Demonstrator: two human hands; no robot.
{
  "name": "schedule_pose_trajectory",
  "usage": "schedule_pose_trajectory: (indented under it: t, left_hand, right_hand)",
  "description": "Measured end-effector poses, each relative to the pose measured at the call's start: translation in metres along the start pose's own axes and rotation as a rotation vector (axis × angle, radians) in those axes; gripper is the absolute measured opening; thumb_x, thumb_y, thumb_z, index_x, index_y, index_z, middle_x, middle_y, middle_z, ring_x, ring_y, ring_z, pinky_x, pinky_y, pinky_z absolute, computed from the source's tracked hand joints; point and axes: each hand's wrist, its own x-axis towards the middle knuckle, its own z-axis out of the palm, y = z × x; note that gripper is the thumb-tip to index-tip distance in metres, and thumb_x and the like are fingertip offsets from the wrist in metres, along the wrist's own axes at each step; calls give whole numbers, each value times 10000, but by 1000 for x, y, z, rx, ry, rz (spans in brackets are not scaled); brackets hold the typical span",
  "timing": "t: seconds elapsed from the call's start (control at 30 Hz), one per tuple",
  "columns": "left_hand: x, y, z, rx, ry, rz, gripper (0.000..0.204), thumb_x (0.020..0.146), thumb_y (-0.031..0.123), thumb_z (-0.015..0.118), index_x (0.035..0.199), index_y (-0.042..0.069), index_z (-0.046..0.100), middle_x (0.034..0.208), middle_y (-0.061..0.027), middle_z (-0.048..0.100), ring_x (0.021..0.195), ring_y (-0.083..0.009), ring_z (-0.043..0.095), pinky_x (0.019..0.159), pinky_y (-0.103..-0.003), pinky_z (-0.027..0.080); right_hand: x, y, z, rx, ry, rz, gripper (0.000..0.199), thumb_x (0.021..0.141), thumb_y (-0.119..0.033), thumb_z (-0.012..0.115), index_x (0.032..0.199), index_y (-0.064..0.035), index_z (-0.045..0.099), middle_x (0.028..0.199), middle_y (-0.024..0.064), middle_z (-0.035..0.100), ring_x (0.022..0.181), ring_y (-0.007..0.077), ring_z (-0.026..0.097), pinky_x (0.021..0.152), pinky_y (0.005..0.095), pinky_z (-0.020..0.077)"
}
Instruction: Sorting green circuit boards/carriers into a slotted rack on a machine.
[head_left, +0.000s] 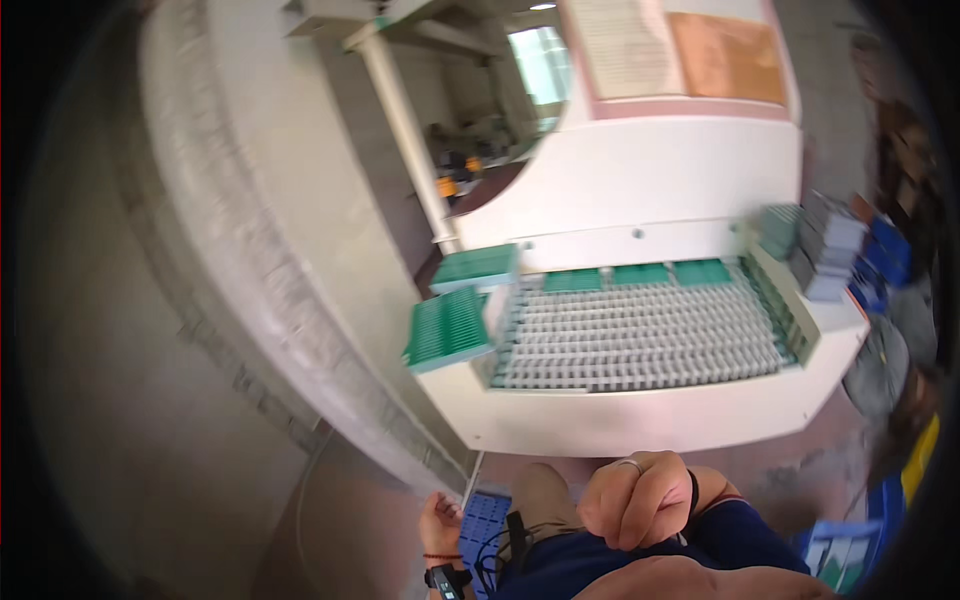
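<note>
My right hand (640,498), with a ring on one finger, is raised in front of my body and closed into a fist; nothing shows in it. Lower at my left side is my left hand (440,522), its fingers curled in and nothing visible between them. Neither hand touches the white machine (640,425) in front of me. Its bed carries rows of small whitish pieces (640,335), too blurred to name. Green ridged trays (448,328) rest on its left corner, and flat green blocks (640,273) line the back of the bed.
A pale pillar (290,250) rises close on my left. Stacked grey boxes (828,245) stand on the machine's right end, with blue bins (885,250) beyond. A blue perforated crate (485,520) is on the floor by my left hand. Another blue container (850,545) sits at lower right.
</note>
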Motion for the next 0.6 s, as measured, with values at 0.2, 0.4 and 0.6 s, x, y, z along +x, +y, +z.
schedule_pose_trajectory:
  t: [0.2,0.4,0.6]
  left_hand:
    - [27,-19,42,20,-6,-87,197,882,250,543,806,69,537,684,-61,545,609,-191,506,528,-293,416]
    - [38,-29,55,60,-68,-122,207,890,261,527,813,69,541,696,-67,544,615,-197,506,538,-299,420]
    - [46,-37,35,54,-61,-141,212,891,264,522,814,67,542,695,-69,537,609,-199,497,543,-301,415]
  right_hand:
    - [-14,-27,-14,-81,-7,-230,58,819,3,578,863,41,581,805,156,559,495,236,466,440,325,377]
    - [-13,-29,-21,-120,20,-258,86,840,-15,570,888,56,578,801,161,557,483,234,457,426,324,371]
    - [-14,-11,-31,-42,42,-237,116,852,-47,569,885,64,576,784,162,551,475,234,452,417,321,359]
